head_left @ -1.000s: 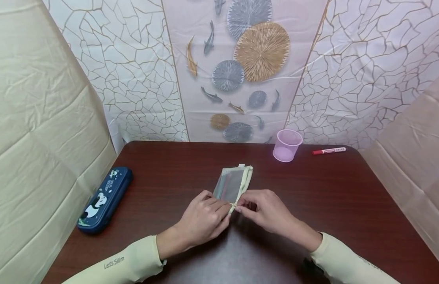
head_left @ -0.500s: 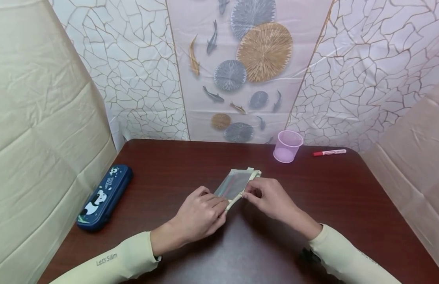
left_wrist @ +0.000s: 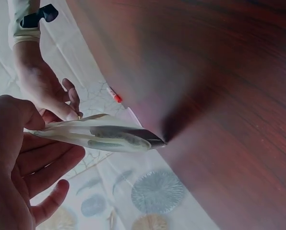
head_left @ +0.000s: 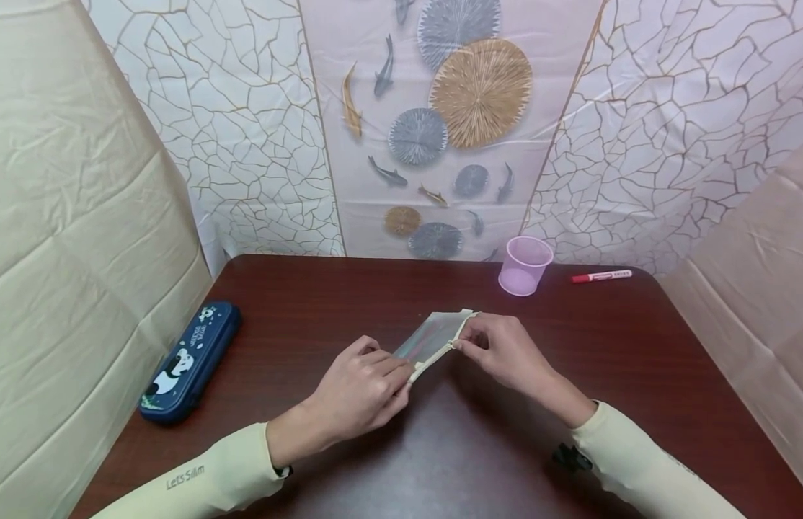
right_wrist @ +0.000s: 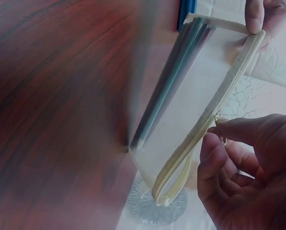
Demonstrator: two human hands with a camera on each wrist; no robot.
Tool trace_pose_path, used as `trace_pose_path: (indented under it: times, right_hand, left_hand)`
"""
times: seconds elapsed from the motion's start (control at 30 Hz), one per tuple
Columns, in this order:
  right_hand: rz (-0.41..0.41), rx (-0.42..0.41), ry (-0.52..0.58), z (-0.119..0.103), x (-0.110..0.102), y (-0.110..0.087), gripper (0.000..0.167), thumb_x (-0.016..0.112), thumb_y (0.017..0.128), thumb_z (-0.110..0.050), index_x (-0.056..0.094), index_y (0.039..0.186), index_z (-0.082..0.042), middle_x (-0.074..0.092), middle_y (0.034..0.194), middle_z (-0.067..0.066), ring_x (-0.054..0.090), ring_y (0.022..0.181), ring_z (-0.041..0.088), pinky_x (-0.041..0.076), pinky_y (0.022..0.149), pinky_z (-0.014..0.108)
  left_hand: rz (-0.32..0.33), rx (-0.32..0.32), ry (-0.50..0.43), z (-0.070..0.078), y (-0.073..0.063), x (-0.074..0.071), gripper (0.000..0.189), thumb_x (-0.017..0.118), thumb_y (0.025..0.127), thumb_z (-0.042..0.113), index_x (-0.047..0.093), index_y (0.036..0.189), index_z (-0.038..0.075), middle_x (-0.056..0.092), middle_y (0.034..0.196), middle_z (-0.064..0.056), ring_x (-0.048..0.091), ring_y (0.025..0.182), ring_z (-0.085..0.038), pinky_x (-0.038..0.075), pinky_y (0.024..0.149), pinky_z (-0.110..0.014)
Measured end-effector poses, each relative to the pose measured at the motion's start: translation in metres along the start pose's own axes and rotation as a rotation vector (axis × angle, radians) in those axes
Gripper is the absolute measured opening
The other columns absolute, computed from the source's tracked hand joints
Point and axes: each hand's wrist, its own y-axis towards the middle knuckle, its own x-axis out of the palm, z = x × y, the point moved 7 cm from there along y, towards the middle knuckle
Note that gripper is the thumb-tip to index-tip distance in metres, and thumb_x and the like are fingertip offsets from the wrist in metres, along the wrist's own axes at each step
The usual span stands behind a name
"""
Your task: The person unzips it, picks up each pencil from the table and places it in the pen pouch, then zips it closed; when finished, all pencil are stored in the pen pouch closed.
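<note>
A see-through zip pouch (head_left: 432,335) with cream edging is held slanted over the table. My left hand (head_left: 362,386) pinches its near corner at one end of the zip, thumb on top. With thumb and index finger, my right hand (head_left: 505,353) pinches the zipper pull (right_wrist: 218,116), partway along the cream zip (right_wrist: 232,84). Between the pull and my left hand the zip's two edges lie together; past the pull, toward the far end, they gape apart in the right wrist view. Long thin dark and greenish sticks (right_wrist: 172,84) lie inside along the pouch's bottom.
A navy pencil case (head_left: 190,362) with panda prints lies at the table's left edge. Toward the back right stand a pink translucent cup (head_left: 525,267) and, beside it, a red-and-white marker (head_left: 601,276). Patterned cloth (head_left: 259,130) hangs behind the dark wooden table (head_left: 298,288).
My right hand has moved away from my left, up and to the right, drawing the zipper pull along the zip. The pouch has tilted rightward; my left hand has shifted slightly left.
</note>
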Motion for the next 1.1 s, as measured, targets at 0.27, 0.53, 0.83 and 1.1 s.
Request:
trace_pose_path:
  times: [0.27, 0.53, 0.83, 1.1]
  right_hand:
    - [0.067, 0.031, -0.157, 0.009, -0.012, 0.003, 0.017, 0.086, 0.086, -0.011, 0.071, 0.081, -0.017, 0.06, 0.071, -0.005, 0.052, 0.064, 0.012, 0.043, 0.058, 0.026]
    - [0.063, 0.169, -0.188, 0.056, -0.023, -0.003, 0.012, 0.083, 0.089, -0.01, 0.073, 0.083, -0.014, 0.066, 0.072, 0.0, 0.056, 0.065, 0.016, 0.045, 0.06, 0.031]
    - [0.075, 0.212, -0.206, 0.065, -0.027, -0.009, 0.011, 0.082, 0.089, -0.013, 0.074, 0.081, -0.015, 0.067, 0.07, 0.0, 0.057, 0.066, 0.018, 0.044, 0.06, 0.032]
    - [0.108, 0.283, -0.246, 0.068, -0.031, -0.013, 0.013, 0.08, 0.089, -0.019, 0.072, 0.079, -0.018, 0.064, 0.067, -0.001, 0.057, 0.064, 0.021, 0.041, 0.053, 0.033]
  left_hand:
    - [0.025, 0.005, -0.001, 0.006, 0.002, -0.01, 0.013, 0.062, 0.092, 0.025, 0.071, 0.09, 0.016, 0.078, 0.09, 0.01, 0.074, 0.081, -0.007, 0.052, 0.084, -0.033]
    - [0.036, 0.016, -0.032, 0.009, -0.001, -0.021, 0.018, 0.062, 0.092, 0.024, 0.076, 0.097, 0.015, 0.08, 0.093, 0.01, 0.076, 0.083, -0.007, 0.053, 0.084, -0.033]
    - [-0.046, 0.132, -0.09, 0.005, -0.003, -0.008, 0.013, 0.072, 0.086, 0.02, 0.077, 0.097, 0.014, 0.076, 0.082, 0.009, 0.069, 0.072, -0.009, 0.053, 0.087, -0.031]
    - [-0.061, 0.155, -0.074, 0.005, 0.002, 0.0, 0.01, 0.073, 0.085, 0.022, 0.076, 0.093, 0.017, 0.074, 0.078, 0.012, 0.067, 0.068, -0.007, 0.052, 0.087, -0.031]
